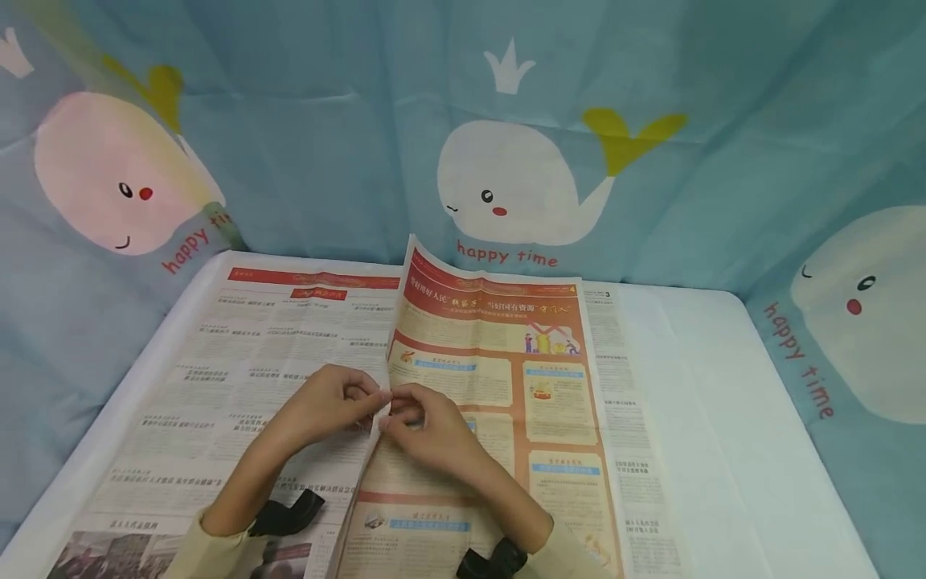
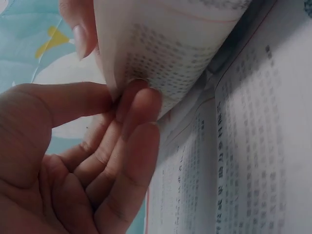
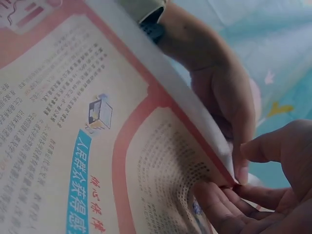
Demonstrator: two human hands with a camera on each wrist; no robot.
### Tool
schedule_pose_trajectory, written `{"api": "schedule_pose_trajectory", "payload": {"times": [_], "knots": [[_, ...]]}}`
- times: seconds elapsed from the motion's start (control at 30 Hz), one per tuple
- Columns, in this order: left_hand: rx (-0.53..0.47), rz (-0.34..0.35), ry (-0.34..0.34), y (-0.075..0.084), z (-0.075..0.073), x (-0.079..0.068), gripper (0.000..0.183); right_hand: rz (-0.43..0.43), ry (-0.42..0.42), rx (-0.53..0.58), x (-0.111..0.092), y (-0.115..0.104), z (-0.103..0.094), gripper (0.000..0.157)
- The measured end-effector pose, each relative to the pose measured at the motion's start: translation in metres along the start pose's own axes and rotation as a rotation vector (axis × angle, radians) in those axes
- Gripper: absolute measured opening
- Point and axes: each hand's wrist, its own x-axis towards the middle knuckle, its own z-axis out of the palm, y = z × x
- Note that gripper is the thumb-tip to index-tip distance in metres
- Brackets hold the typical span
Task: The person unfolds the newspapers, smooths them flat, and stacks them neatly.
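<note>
An open newspaper (image 1: 311, 378) lies on the white table, its middle sheet (image 1: 452, 318) printed in red and orange and raised along its left edge. With thumb and fingers my left hand (image 1: 329, 406) pinches that raised edge, as the left wrist view shows with the hand (image 2: 87, 151) below the curved page (image 2: 165, 53). Meeting it from the other side, my right hand (image 1: 434, 430) holds the same edge. In the right wrist view, the right hand's fingertips (image 3: 207, 192) touch the printed face, and its thumb reaches towards the left hand (image 3: 229, 105).
The white table (image 1: 738, 418) extends to the right of the newspaper. More newspaper sheets (image 1: 644, 450) lie beneath the raised one. A blue curtain (image 1: 347, 177) with whale prints surrounds the table. Dark straps (image 1: 289, 515) are on both wrists.
</note>
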Motion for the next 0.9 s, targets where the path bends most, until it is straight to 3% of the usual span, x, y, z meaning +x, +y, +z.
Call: {"api": "schedule_pose_trajectory", "payload": {"times": [0.3,0.5,0.7,0.9], "knots": [[-0.034,0.022,0.025,0.002,0.000,-0.002,0.031,-0.031,0.011,0.016,0.001,-0.003,0.003,0.049],[-0.036,0.029,0.016,-0.001,-0.004,-0.001,0.031,-0.055,0.005,0.001,0.004,-0.001,0.001,0.043],[-0.086,0.062,-0.039,-0.004,-0.004,0.001,0.029,-0.084,0.029,0.023,0.003,0.005,-0.005,0.038],[-0.100,0.048,-0.035,-0.004,-0.006,0.002,0.027,-0.087,0.062,0.048,0.004,0.009,-0.010,0.031]]}}
